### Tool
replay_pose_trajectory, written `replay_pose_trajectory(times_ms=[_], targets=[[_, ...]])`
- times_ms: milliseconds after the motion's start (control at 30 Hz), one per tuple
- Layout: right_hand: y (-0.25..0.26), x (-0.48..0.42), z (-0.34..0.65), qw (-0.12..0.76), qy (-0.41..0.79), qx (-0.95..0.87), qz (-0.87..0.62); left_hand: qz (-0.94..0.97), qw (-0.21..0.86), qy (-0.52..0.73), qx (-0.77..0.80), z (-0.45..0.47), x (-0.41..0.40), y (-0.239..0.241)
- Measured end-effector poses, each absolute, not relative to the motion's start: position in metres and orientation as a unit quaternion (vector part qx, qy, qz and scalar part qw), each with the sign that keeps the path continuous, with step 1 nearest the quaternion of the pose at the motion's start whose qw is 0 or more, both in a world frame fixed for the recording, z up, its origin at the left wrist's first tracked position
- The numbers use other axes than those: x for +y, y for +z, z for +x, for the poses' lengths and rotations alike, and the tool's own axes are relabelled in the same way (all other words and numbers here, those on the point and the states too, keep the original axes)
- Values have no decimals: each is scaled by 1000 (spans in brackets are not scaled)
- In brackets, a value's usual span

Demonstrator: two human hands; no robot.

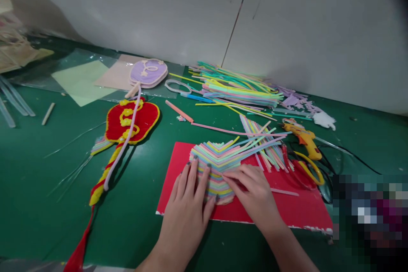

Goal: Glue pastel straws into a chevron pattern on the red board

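Note:
Pastel pipe cleaners laid side by side in V-shaped rows form a striped piece (218, 153) on a red board (306, 210). My left hand (188, 197) lies over the left part of the piece, fingers stretched out and pressing it flat. At the piece's right side, my right hand (251, 187) has thumb and forefinger pinched together on what looks like one of the rows' pipe cleaners. The fingertips partly hide the pinched spot. Loose strip ends stick out toward the upper right of the piece, and a single pink strip (285, 192) lies right of my right hand.
A pile of pipe cleaners (239, 87) lies at the back. On the right are a yellow glue gun (302, 136) and scissors (310, 168) with red and yellow handles. A red fan (146, 121) with a tassel and a purple fan (148, 72) lie on the left.

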State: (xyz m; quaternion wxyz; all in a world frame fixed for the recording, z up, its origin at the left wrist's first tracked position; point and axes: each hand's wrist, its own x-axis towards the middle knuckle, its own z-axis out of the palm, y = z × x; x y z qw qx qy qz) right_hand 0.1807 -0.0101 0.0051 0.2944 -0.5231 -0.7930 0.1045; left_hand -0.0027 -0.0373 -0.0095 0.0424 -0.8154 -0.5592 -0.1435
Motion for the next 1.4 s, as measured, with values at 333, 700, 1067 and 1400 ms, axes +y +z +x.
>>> replay_pose_trajectory(times_ms=[333, 700, 1067, 1400], targets=[[5, -8, 184, 338, 132, -773, -520, -811, 5, -151, -566, -4, -38, -7], [7, -8, 181, 359, 118, -775, -506, -798, 4, -196, -570, -2, -39, -9], [7, -10, 179, 302, 105, -797, -512, -805, 24, -155, -573, -1, -37, -11], [7, -9, 180, 293, 99, -807, -504, -803, 25, -153, -576, 0, -37, -11]])
